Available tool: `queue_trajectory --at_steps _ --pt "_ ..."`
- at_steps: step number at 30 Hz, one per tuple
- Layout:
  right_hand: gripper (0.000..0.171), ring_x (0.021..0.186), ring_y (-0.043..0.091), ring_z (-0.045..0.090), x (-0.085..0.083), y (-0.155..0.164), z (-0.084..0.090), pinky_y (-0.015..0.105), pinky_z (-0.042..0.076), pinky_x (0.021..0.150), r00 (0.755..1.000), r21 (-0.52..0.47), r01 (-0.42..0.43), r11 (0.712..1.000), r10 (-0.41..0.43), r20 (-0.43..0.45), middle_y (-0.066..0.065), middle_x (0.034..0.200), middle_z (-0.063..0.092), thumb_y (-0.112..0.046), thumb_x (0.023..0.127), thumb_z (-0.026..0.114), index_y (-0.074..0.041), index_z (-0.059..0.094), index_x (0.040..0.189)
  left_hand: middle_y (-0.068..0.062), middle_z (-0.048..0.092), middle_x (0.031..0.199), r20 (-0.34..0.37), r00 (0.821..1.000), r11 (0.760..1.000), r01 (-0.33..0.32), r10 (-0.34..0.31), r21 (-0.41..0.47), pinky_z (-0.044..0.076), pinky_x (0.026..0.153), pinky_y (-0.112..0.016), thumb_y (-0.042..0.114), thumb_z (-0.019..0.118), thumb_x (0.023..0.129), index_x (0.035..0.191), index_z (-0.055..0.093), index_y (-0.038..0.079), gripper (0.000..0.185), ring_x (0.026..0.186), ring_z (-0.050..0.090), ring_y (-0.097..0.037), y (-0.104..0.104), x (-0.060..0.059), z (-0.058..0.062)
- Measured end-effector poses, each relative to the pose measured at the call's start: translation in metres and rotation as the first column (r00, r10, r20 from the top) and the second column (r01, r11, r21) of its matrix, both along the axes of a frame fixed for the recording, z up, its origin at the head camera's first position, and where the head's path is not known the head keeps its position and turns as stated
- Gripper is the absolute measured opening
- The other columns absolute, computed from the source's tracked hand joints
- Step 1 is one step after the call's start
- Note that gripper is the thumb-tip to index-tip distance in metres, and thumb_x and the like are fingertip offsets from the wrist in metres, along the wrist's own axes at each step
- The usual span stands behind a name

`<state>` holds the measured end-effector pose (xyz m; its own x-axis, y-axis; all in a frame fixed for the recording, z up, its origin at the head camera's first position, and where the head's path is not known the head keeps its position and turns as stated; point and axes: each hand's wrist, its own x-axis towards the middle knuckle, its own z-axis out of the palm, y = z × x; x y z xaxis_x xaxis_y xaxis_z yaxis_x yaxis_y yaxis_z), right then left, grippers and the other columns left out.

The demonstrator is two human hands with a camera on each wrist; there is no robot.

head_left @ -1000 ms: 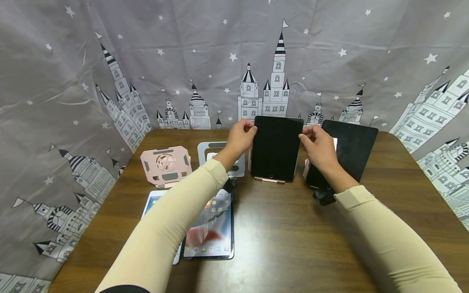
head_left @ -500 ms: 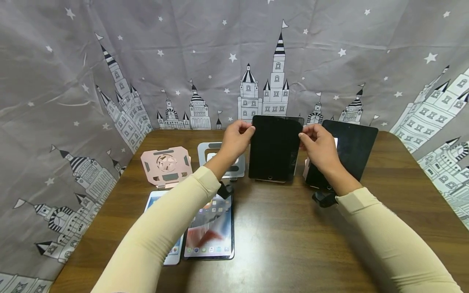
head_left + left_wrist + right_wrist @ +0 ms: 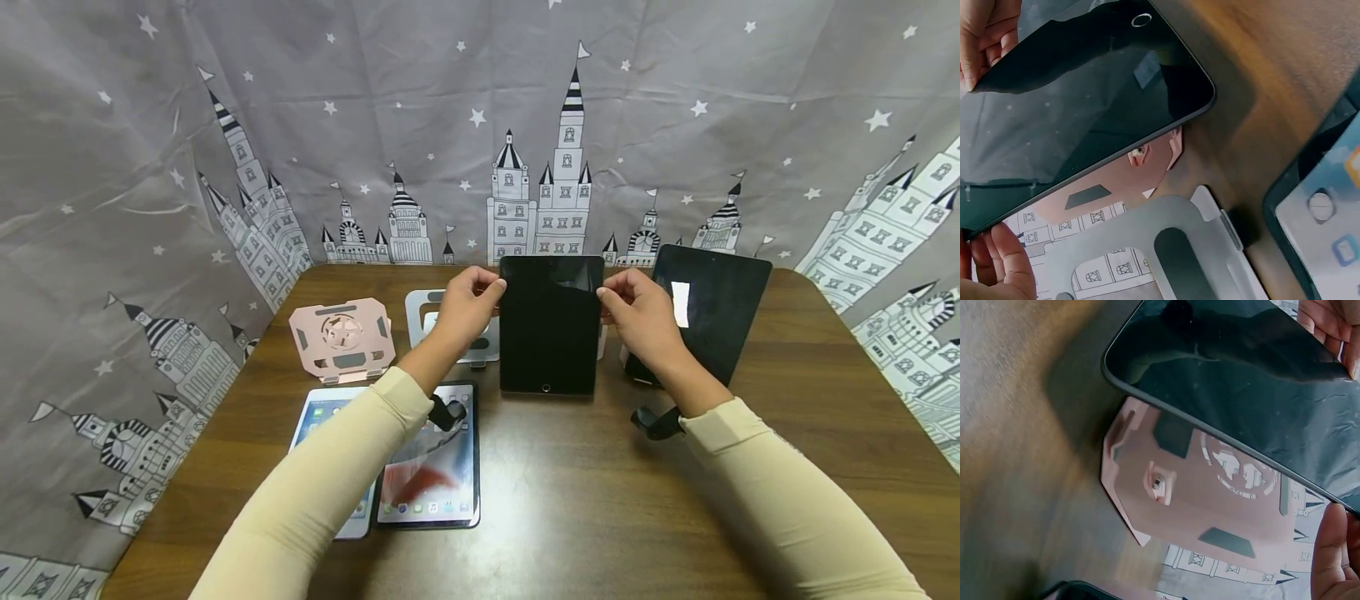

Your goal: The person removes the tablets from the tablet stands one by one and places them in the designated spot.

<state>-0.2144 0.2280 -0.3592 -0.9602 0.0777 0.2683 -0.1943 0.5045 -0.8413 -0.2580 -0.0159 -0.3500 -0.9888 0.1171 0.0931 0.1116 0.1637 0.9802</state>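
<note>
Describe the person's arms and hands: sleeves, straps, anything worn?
Both arms wear long, close-fitting cream sleeves that end at the wrists: left sleeve, right sleeve. A black strap sits at the left wrist and another black strap at the right wrist. The left hand and right hand are bare: no gloves, no rings visible.

stands block rear-left, bare tabletop front

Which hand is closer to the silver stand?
Left. The left hand hangs right over the silver stand, pinching the dark tablet; the right hand grips its far edge.
</note>
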Motion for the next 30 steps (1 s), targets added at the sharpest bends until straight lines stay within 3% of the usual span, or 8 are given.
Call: queue_trajectory --at_steps 7,11,16,19,22,30 --pt "0.019 0.077 0.033 0.065 0.007 -0.006 -0.009 0.021 0.056 0.062 0.999 -0.005 -0.022 1.0 0.022 0.027 0.018 0.093 0.064 -0.014 0.101 0.058 0.003 0.059 0.11 -0.009 0.059 0.092 0.024 1.0 1.0 -0.005 0.006 -0.03 0.057 0.077 -0.037 0.01 0.062 0.098 0.102 0.062 -0.001 0.012 0.077 0.059 -0.017 -0.01 0.01 -0.009" --pt "0.016 0.076 0.035 0.066 0.009 -0.011 -0.015 0.02 0.055 0.061 0.999 -0.008 -0.039 0.999 0.039 0.025 0.019 0.091 0.066 -0.011 0.1 0.059 0.004 0.059 0.105 -0.007 0.059 0.09 0.039 0.999 0.998 -0.022 0.025 -0.057 0.057 0.075 -0.036 0.012 0.062 0.098 0.101 0.062 0.0 0.012 0.073 0.058 -0.016 -0.016 0.016 -0.016" --pt "0.012 0.071 0.028 0.066 0.012 -0.017 -0.021 0.028 0.057 0.06 0.996 0.012 -0.058 0.998 0.057 0.066 0.017 0.086 0.064 -0.011 0.1 0.059 0.001 0.058 0.101 -0.006 0.055 0.084 0.081 0.996 1.0 -0.031 0.031 -0.002 0.057 0.075 -0.039 0.01 0.062 0.098 0.099 0.061 0.0 0.01 0.072 0.056 -0.018 -0.022 0.024 -0.024" --pt "0.012 0.069 0.025 0.065 0.014 -0.018 -0.023 0.035 0.058 0.062 0.994 0.01 -0.067 0.998 0.066 0.092 0.017 0.084 0.064 -0.01 0.1 0.059 0.002 0.058 0.1 -0.005 0.054 0.082 0.105 0.994 0.999 -0.033 0.031 0.017 0.056 0.07 -0.033 0.009 0.062 0.098 0.097 0.061 -0.001 0.01 0.07 0.055 -0.016 -0.024 0.028 -0.027" --pt "0.011 0.067 0.023 0.064 0.016 -0.018 -0.026 0.035 0.057 0.061 0.992 0.016 -0.074 0.997 0.072 0.103 0.015 0.081 0.064 -0.009 0.099 0.06 0.001 0.059 0.098 -0.005 0.054 0.081 0.122 0.992 0.999 -0.029 0.027 0.014 0.055 0.068 -0.028 0.009 0.061 0.098 0.097 0.061 -0.001 0.011 0.07 0.055 -0.014 -0.025 0.031 -0.03" --pt "0.01 0.066 0.024 0.064 0.021 -0.02 -0.035 0.041 0.058 0.064 0.978 -0.01 -0.126 0.992 0.126 0.164 0.013 0.075 0.063 -0.007 0.098 0.06 0.002 0.057 0.096 -0.007 0.056 0.079 0.197 0.98 1.0 -0.012 0.013 -0.002 0.058 0.072 -0.038 0.009 0.06 0.099 0.099 0.06 -0.001 0.01 0.067 0.057 -0.016 -0.03 0.038 -0.039"
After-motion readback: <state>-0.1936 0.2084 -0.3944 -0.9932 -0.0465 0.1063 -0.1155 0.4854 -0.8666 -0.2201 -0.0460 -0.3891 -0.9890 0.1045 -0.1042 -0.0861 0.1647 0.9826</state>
